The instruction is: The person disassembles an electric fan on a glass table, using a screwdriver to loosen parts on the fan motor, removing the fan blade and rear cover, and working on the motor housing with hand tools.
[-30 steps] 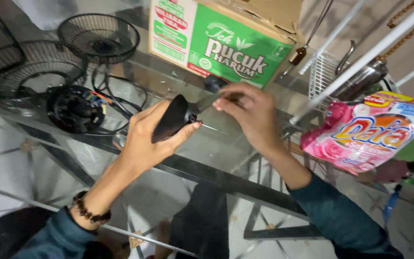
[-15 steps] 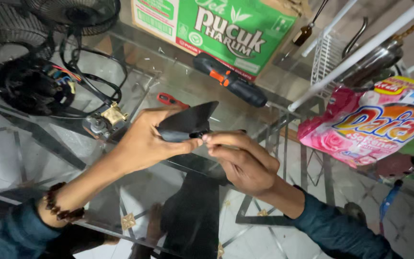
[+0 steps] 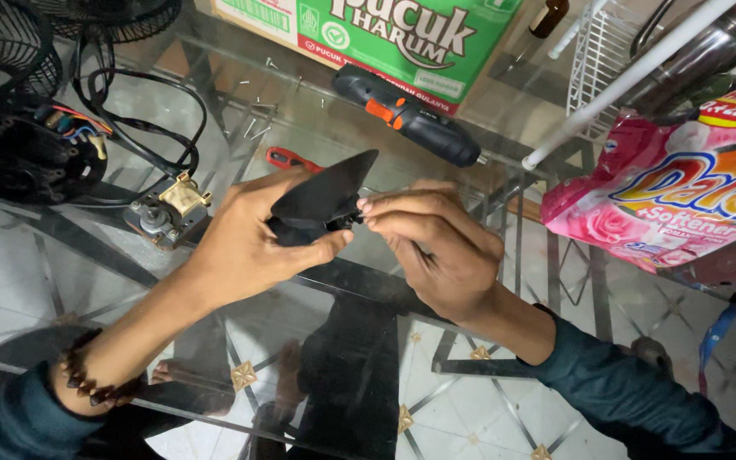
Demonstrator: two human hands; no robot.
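Observation:
My left hand (image 3: 253, 238) grips a black cone-shaped plastic part (image 3: 321, 196) over a glass table (image 3: 470, 281). My right hand (image 3: 436, 247) pinches a small piece at the part's right end with thumb and fingertips. What sits between those fingertips is too small to make out. A black and orange electric screwdriver (image 3: 406, 115) lies on the glass just beyond my hands. A red-handled tool (image 3: 287, 158) peeks out behind my left hand.
A small motor with a brass piece (image 3: 168, 209), a black motor housing with coloured wires (image 3: 19, 158), black cables (image 3: 142, 111) and wire fan guards (image 3: 2, 43) lie left. Loose screws (image 3: 253, 128), a green carton (image 3: 385, 34), a pink detergent bag (image 3: 666, 196) and a white wire rack (image 3: 602, 51) stand behind and right.
The view has shifted so the hands sit lower and nearer. My right hand came down from the far side of the part to its right end. The left hand keeps its hold.

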